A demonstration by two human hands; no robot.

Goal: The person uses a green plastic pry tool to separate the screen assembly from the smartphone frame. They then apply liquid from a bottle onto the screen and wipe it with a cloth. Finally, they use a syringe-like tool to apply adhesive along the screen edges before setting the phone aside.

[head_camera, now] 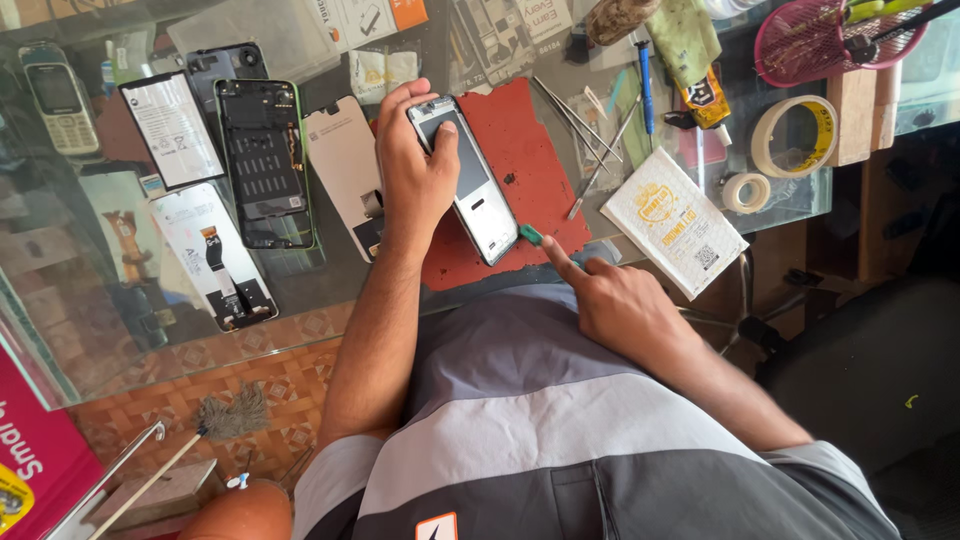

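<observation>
Left hand (415,170) hides the phone's (470,180) edge, fingers wrapped around it; right hand (610,295) pinches a green pick (530,235), mostly hidden.

Tweezers (578,128) beside bare red mat (535,150)

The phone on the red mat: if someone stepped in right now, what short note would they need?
Left hand: fingers grip the phone, tilted on the red mat.
Right hand: presses a small green pick at the phone's lower corner.
Done: pick is at the edge; whether it has entered the seam cannot be told.
Left: the phone looks unopened.
Nearby: tweezers, blue screwdriver, opened phone frame to the left.
</observation>
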